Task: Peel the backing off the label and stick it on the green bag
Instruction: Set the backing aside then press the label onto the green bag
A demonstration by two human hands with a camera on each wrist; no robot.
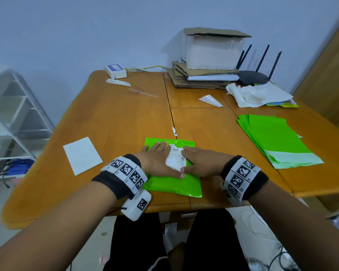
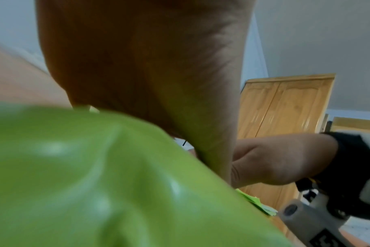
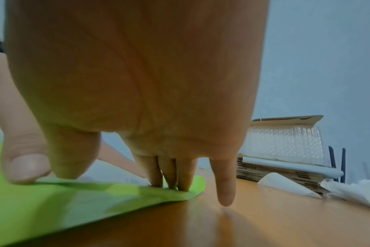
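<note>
A green bag (image 1: 176,185) lies flat near the front edge of the wooden table (image 1: 125,118). A white printed label (image 1: 175,156) lies on its upper half. My left hand (image 1: 157,159) presses flat on the label's left side, fingers straight. My right hand (image 1: 199,160) presses flat on the label's right side, the two thumbs almost meeting at its near edge. In the right wrist view three straight fingertips (image 3: 169,182) push down on the green bag (image 3: 63,200) while the little finger hangs over the wood. The left wrist view is filled by my palm (image 2: 148,66) and blurred green bag (image 2: 95,183).
A stack of green bags (image 1: 276,141) lies at the right. A white sheet (image 1: 82,155) lies at the left. Peeled backing scraps (image 1: 210,100), crumpled paper (image 1: 256,94), cardboard with a box (image 1: 213,49), a router (image 1: 252,77) and a small white device (image 1: 115,71) crowd the far side.
</note>
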